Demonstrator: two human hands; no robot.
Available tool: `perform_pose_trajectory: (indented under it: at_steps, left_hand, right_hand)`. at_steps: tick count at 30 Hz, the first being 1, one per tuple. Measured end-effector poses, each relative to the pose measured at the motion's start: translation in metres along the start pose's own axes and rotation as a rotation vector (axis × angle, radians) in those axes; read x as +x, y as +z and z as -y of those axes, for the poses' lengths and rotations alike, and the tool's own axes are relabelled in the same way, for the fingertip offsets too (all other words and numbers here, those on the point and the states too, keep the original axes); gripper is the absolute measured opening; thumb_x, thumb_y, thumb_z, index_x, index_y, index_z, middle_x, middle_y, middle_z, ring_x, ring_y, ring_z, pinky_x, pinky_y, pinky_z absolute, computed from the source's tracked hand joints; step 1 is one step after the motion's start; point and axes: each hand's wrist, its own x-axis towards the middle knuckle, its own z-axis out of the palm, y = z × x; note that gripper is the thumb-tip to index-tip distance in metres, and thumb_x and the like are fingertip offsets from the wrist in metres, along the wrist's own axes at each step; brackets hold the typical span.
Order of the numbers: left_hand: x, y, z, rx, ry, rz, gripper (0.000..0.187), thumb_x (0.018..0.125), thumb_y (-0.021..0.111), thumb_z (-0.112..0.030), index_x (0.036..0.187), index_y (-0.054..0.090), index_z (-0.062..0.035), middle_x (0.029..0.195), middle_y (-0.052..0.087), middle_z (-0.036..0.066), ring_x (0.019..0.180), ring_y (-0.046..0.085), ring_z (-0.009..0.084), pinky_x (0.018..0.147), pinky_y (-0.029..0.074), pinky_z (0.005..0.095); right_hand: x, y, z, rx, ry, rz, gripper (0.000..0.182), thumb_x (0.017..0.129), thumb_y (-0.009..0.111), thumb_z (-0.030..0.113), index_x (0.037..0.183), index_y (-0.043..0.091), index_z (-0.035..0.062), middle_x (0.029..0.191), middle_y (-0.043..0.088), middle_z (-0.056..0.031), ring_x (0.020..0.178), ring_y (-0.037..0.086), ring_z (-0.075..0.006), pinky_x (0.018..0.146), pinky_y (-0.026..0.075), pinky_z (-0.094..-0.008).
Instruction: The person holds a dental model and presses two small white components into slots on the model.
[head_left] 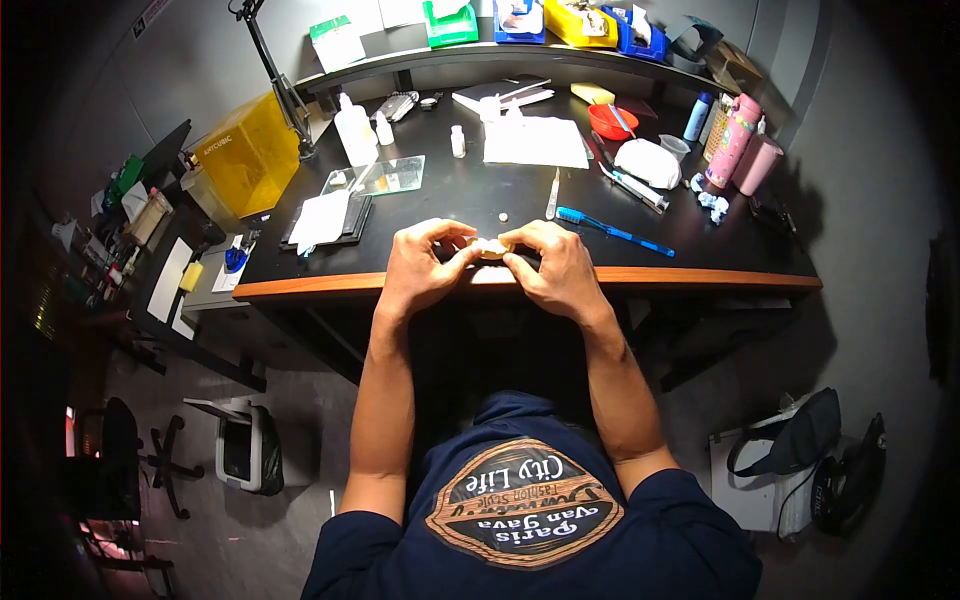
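At the front edge of the black table, both my hands pinch a small cream-yellow piece (490, 248) that looks like a dental cast; its details are too small to make out. My left hand (430, 262) grips its left end between thumb and fingers. On the right end, my right hand (550, 262) does the same. Just beyond my fingers lies a small whitish round bit (503, 217). A blue toothbrush (615, 231) rests beyond my right hand, bristles toward the left. Near its head lies a thin metal-looking tool (553, 193).
At the back left stand a white bottle (355, 135) and a glass plate (395, 175). White paper (535, 142) lies at centre back. To the right are a red bowl (610, 122), a white cloth-like lump (648, 163) and a pink bottle (735, 140). A lamp arm (270, 70) rises at left.
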Motion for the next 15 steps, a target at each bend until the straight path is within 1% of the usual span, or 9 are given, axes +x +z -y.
perform_pose_trajectory:
  at_steps: [11, 14, 15]
  left_hand:
    - [0.0004, -0.0005, -0.0006, 0.001, -0.008, 0.004, 0.026, 0.088, 0.091, -0.020, 0.107, 0.083, -0.0046, 0.084, 0.079, 0.008, 0.071, 0.072, 0.0143, 0.066, 0.056, 0.0297]
    - [0.0002, 0.0008, 0.0057, 0.003, 0.013, 0.005, 0.028, 0.089, 0.091, -0.020, 0.110, 0.083, -0.0041, 0.084, 0.078, 0.006, 0.071, 0.070, 0.0094, 0.066, 0.055, 0.0269]
    - [0.0002, 0.0004, 0.0046, 0.007, 0.007, 0.011, 0.028, 0.089, 0.090, -0.020, 0.110, 0.083, -0.0039, 0.084, 0.078, 0.006, 0.071, 0.070, 0.0095, 0.067, 0.055, 0.0271]
  right_hand:
    - [0.0000, 0.0007, -0.0012, 0.001, -0.003, 0.001, 0.019, 0.091, 0.079, 0.013, 0.106, 0.081, 0.0015, 0.104, 0.080, -0.0163, 0.100, 0.076, -0.0348, 0.090, 0.059, -0.0424]
    - [0.0003, 0.0000, -0.0009, -0.004, -0.009, 0.000, 0.019, 0.091, 0.079, 0.013, 0.106, 0.081, 0.0015, 0.104, 0.080, -0.0163, 0.099, 0.076, -0.0350, 0.090, 0.059, -0.0424]
    - [0.0003, 0.0001, -0.0013, -0.003, -0.009, 0.000, 0.020, 0.091, 0.079, 0.013, 0.107, 0.081, 0.0015, 0.104, 0.080, -0.0163, 0.099, 0.076, -0.0350, 0.090, 0.059, -0.0424]
